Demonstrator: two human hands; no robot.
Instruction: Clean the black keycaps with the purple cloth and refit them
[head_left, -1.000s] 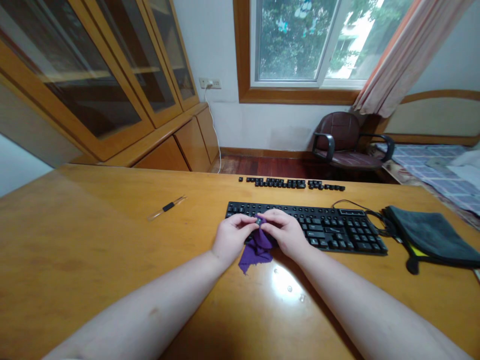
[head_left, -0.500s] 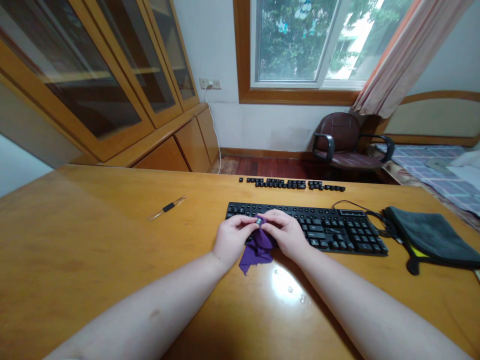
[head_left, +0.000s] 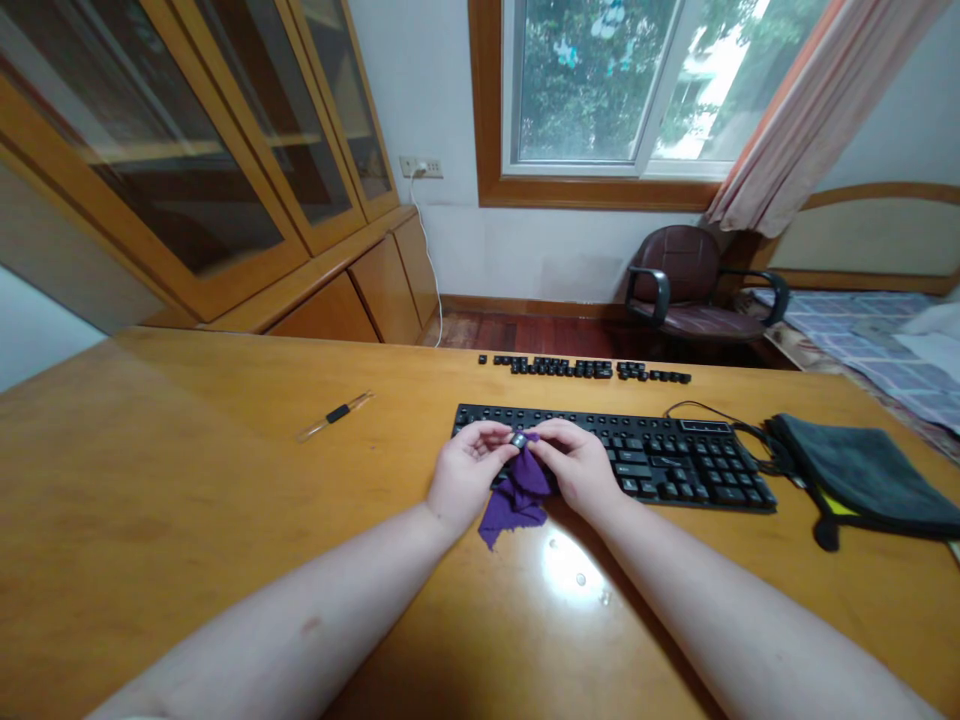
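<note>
We have our left hand (head_left: 466,472) and right hand (head_left: 572,465) together, pinching what looks like a small keycap (head_left: 518,439) above a bunched purple cloth (head_left: 519,497), with the black keyboard (head_left: 675,460) just beyond the right hand and a row of loose keycaps (head_left: 585,367) farther ahead.

—What is being held?
—A small, shiny grey keycap (head_left: 518,440), pinched against a crumpled purple cloth (head_left: 517,497).
—And the cloth?
—Bunched at the top, its lower corner left hanging loose.
</note>
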